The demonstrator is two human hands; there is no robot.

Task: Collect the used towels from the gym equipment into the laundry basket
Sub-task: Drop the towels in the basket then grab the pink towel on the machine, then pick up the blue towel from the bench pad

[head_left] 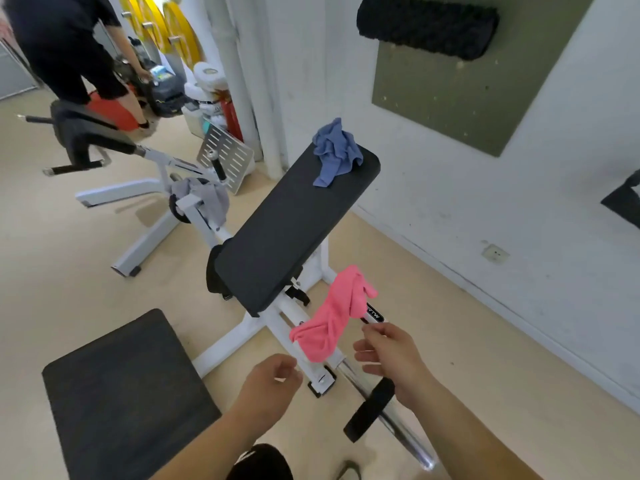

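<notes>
A pink towel (334,315) hangs over the white frame of a bench machine, just below its sloped black pad (287,233). A crumpled blue towel (335,151) lies at the top end of that pad. A grey towel (207,199) is draped over the white frame further back on the left. My right hand (389,355) hovers open just right of the pink towel, fingers spread, touching nothing. My left hand (273,381) is lower left of the towel, fingers loosely curled, holding nothing. No laundry basket is in view.
A black seat pad (124,400) fills the lower left. A chrome bar with a black collar (372,407) juts out at lower right. A person in black stands at the back left by yellow weight plates (173,26). The white wall runs along the right.
</notes>
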